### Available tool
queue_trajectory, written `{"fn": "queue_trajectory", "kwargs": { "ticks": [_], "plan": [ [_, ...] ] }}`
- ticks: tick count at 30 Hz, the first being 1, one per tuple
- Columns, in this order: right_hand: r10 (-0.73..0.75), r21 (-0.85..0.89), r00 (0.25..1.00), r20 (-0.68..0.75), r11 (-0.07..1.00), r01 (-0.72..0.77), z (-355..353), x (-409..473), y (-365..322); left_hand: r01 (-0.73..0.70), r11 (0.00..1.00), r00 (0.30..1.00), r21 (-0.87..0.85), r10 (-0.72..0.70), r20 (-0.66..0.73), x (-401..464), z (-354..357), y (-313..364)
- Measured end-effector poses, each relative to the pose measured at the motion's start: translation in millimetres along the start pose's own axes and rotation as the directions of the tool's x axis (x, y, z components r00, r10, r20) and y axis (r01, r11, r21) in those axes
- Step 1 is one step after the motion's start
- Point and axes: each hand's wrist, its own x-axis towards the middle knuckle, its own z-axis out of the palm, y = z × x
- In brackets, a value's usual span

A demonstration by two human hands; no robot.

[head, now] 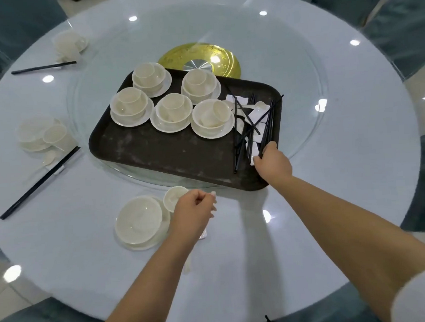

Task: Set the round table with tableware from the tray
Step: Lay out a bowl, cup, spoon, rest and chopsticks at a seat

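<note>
A dark tray (156, 154) sits on the glass turntable of the round table (355, 152). It carries several cream bowl-and-cup sets (171, 113) on saucers. At its right end lies a heap of black chopsticks (266, 122), white rests and spoons. My right hand (272, 163) reaches into the tray's near right corner and grips the near ends of some chopsticks. My left hand (194, 211) hovers by a bowl on a saucer (139, 221) and a cup (175, 196) at the near place, fingers loosely curled with nothing seen in them. A white rest (202, 235) peeks out beneath it.
Two laid places lie on the left: bowls (38, 134) with chopsticks (41, 182), and a farther set (68, 44) with chopsticks (42, 68). A gold hub (200, 59) marks the turntable's centre. Blue-covered chairs (402, 24) ring the table.
</note>
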Motion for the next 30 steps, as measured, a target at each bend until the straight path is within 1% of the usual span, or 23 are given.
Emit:
{"fn": "queue_trajectory", "kwargs": {
  "ticks": [3,5,10,12,15,18,21,25,28,30],
  "plan": [
    [0.068,-0.073,0.995,0.074,0.995,-0.063,-4.8,7.5,0.0,0.019,1.0,0.999,-0.016,-0.018,0.031,4.7,11.5,3.3],
    [0.09,-0.123,0.99,0.112,0.989,-0.077,-4.7,13.0,2.2,0.031,0.999,0.998,-0.016,-0.03,0.046,7.5,17.0,3.5],
    [0.124,-0.158,0.983,0.134,0.982,-0.103,1.7,20.5,-0.7,0.062,0.998,0.997,-0.02,-0.061,0.056,11.8,23.0,3.7],
    [0.122,-0.211,0.98,0.159,0.974,-0.087,1.8,21.3,-5.5,0.078,0.997,0.995,-0.022,-0.077,0.068,11.5,25.0,4.7],
    [0.065,-0.332,0.973,0.221,0.943,0.013,-0.7,22.4,-12.3,0.083,0.996,0.994,-0.01,-0.082,0.076,10.3,26.7,5.3],
    [0.05,-0.352,0.963,0.264,0.935,0.048,-2.8,22.1,-16.0,0.091,0.996,0.992,-0.019,-0.089,0.084,8.3,27.5,5.4],
    [0.089,-0.278,0.951,0.295,0.961,-0.004,-3.7,19.9,-14.5,0.104,0.994,0.991,-0.033,-0.101,0.092,6.2,25.4,3.8],
    [0.112,-0.034,0.952,0.284,0.994,-0.107,-6.2,9.8,-14.1,0.126,0.991,0.988,-0.045,-0.121,0.092,3.1,18.7,-0.2],
    [0.129,0.151,0.938,0.323,0.971,-0.185,-7.2,-3.2,-17.5,0.168,0.985,0.978,-0.046,-0.161,0.134,0.2,13.9,-2.4],
    [0.139,0.3,0.916,0.376,0.917,-0.262,-8.7,-15.9,-19.6,0.197,0.977,0.968,-0.078,-0.181,0.174,-1.9,11.1,-3.7]
  ]
}}
